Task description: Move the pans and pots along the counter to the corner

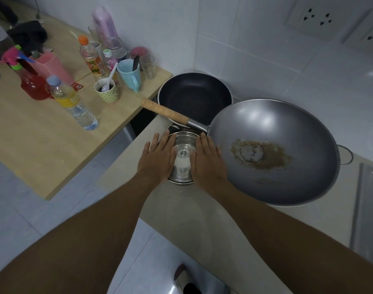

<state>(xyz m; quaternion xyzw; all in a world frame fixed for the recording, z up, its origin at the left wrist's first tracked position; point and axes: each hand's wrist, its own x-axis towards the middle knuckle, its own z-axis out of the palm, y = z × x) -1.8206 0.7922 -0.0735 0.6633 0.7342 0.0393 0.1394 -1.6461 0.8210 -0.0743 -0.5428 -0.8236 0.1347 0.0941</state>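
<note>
The left hand [158, 158] lay flat, fingers straight, on the left side of a small round stainless-steel pot with a shiny lid and clear knob [183, 145]. The pot sat on the beige worktop [181, 209] under both hands. The right hand [209, 161] lay flat on the pot's right side, apart from the left hand. The palms hid most of the lid and walls. Beyond the fingertips stood a black non-stick frying pan [194, 96]. Its near rim was covered by the wooden handle of the grey steel wok [287, 124] just right of the right hand.

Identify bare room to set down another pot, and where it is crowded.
Free: counter strip nearer than the lidded pot and wok; wooden table nearer than the water bottle. Crowded: the corner, frying pan, wok and pot packed together.
</note>
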